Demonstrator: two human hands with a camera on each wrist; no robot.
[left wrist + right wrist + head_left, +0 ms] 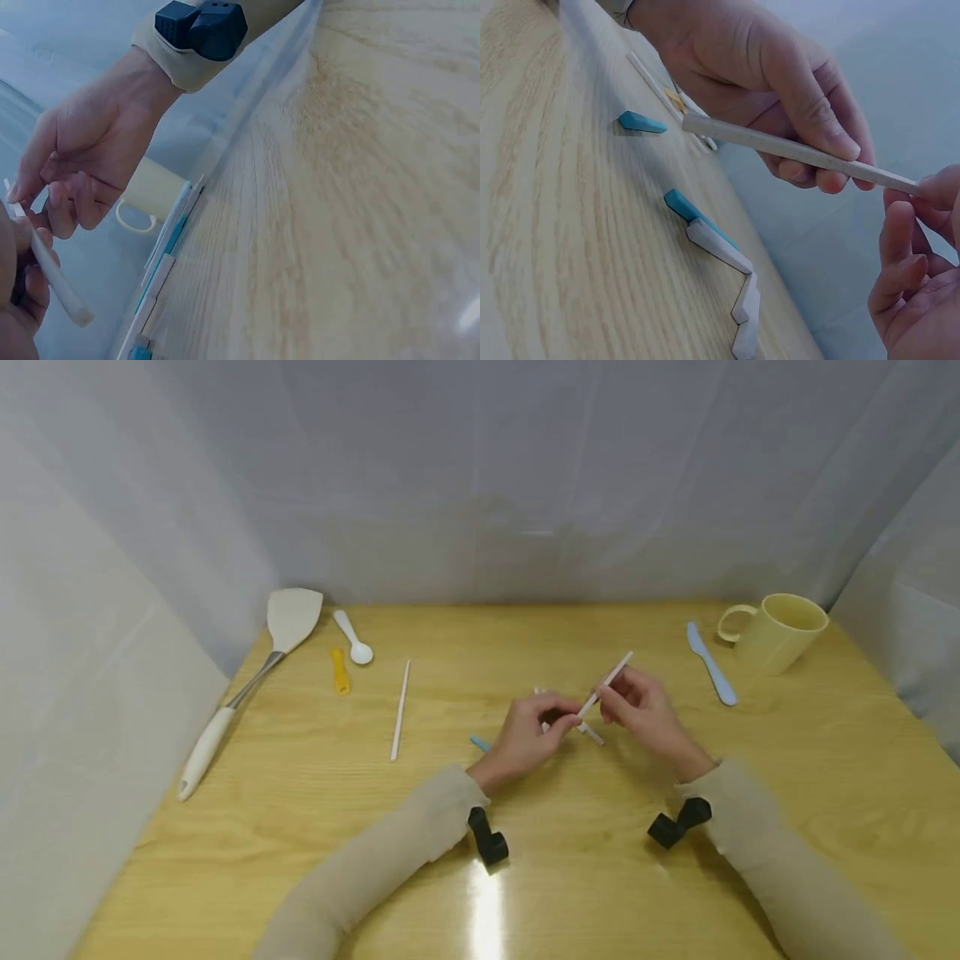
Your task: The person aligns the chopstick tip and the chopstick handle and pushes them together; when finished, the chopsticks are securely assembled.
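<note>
A pale chopstick (592, 702) is held in the air between both hands, slanting up to the right in the head view. My left hand (527, 733) pinches the chopstick (772, 145) between thumb and fingers, its thick square end sticking out. Toward the thinner end, thumb and fingertips of my right hand (647, 714) pinch it as well. Under the hands several utensils lie on the table, partly covered; the right wrist view shows a blue piece (642, 122), another blue piece (679, 205) and white pieces (716, 244) beside it.
A second chopstick (401, 710) lies left of the hands. Farther left are a yellow piece (340, 672), a white spoon (358, 650) and a spatula (294, 617). To the right lie a light-blue knife (711, 664) and a yellow mug (780, 635). Curtains border the table.
</note>
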